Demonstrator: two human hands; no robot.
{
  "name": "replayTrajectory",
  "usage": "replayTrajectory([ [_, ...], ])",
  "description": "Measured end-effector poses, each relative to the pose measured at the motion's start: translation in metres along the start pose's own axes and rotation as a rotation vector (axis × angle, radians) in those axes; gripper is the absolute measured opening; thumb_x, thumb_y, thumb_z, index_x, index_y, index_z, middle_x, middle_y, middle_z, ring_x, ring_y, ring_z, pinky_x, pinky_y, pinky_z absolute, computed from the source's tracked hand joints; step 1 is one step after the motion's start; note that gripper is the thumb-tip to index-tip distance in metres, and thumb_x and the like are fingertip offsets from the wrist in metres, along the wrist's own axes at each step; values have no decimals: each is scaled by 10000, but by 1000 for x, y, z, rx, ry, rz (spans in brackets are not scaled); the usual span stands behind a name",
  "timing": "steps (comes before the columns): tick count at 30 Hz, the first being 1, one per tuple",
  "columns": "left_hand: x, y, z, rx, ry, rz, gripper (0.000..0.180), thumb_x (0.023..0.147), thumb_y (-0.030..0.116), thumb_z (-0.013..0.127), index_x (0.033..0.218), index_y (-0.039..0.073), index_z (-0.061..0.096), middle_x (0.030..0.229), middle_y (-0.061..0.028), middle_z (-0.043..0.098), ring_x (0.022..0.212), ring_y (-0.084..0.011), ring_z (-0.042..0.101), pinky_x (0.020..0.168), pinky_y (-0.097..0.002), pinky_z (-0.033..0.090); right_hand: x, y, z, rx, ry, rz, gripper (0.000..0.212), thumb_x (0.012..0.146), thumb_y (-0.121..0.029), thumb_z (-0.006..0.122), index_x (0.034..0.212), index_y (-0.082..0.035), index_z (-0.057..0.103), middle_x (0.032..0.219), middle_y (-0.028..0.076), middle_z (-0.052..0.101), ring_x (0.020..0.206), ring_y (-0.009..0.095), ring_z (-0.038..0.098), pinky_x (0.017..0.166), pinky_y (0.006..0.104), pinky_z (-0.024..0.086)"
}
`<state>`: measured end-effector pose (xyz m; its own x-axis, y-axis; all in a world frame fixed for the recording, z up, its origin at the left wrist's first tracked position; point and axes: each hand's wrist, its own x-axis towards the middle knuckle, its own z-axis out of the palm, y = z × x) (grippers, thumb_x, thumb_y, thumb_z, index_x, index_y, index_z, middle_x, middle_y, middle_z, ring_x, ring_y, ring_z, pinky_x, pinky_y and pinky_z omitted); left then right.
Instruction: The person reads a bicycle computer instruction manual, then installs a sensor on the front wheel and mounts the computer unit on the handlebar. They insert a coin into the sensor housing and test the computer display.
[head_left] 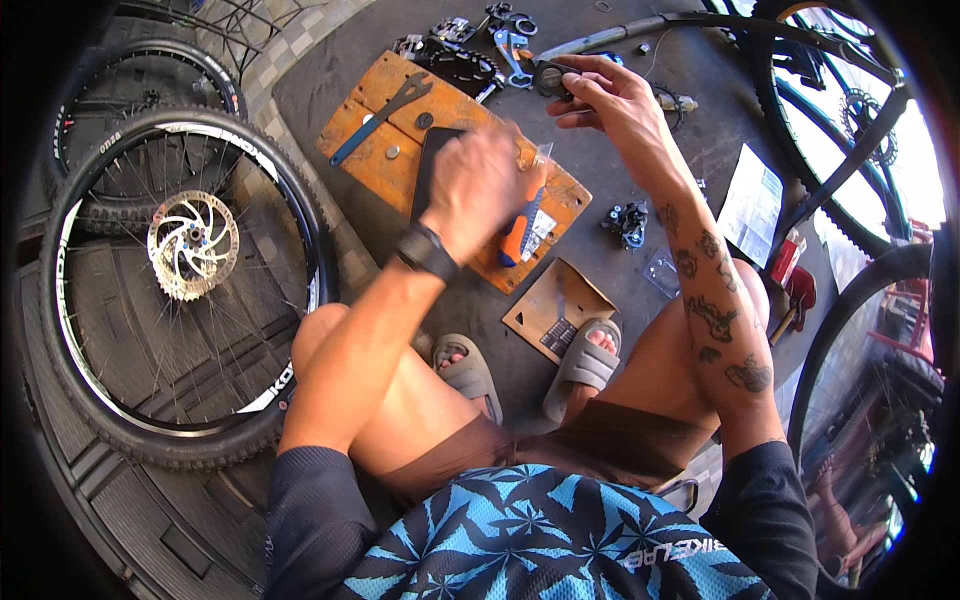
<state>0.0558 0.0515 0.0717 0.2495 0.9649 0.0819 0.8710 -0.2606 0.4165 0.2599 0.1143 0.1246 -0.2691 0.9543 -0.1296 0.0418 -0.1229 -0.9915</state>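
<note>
Up at the top, my right hand [610, 100] pinches a small black round part [551, 80] between thumb and fingers. My left hand [478, 185] is smeared by motion above a low wooden board [380, 95], so what its fingers do is hidden. Partly under that hand lies a dark flat object [428, 165]. A blue-handled open-end wrench [378, 122] rests on the board's left part, near small round discs [392, 152]. An orange-and-blue handled tool [517, 235] lies to the right of my left hand, beside a small clear plastic packet [540, 228].
A bicycle wheel with a brake disc [193, 245] lies at left, another tyre [150, 55] behind it. Metal bike parts [450, 60] and a derailleur-like part [628, 222] are on the floor. Opened cardboard [560, 310] sits near my feet; a bike wheel [800, 130] stands right.
</note>
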Motion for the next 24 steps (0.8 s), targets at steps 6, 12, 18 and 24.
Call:
replayTrajectory([
  [6, -1, 25, -7, -107, 5, -123, 285, 902, 251, 780, 1014, 18, 658, 859, -186, 716, 792, -397, 736, 699, -491, 586, -11, -21, 2, 55, -53, -144, 390, 1085, -250, 658, 1409, -33, 662, 1201, 102, 746, 1012, 157, 756, 908, 293, 626],
  [12, -2, 25, -72, -602, 247, -61, 262, 1024, 158, 671, 1251, 41, 614, 773, -108, 631, 629, -224, 622, 603, -398, 508, -10, -26, -2, 83, 70, -245, 376, 1055, -170, 697, 1369, 34, 657, 1133, 135, 777, 943, 172, 775, 846, 285, 633],
  [18, -14, 46, -85, -524, 128, -44, 416, 1080, 211, 619, 1411, 21, 455, 947, -229, 716, 790, -429, 722, 661, -499, 524, -10, -28, 9, 173, 35, -196, 385, 1030, -121, 731, 1345, 76, 628, 1143, 188, 769, 990, 219, 790, 869, 284, 655],
  [24, -8, 46, -82, -548, 225, -46, 329, 1102, 227, 598, 1311, -26, 587, 753, -108, 675, 657, -209, 665, 615, -377, 500, -14, -28, 20, 146, 46, -162, 388, 1008, -95, 753, 1314, 82, 593, 1113, 221, 762, 1022, 233, 787, 902, 307, 657],
])
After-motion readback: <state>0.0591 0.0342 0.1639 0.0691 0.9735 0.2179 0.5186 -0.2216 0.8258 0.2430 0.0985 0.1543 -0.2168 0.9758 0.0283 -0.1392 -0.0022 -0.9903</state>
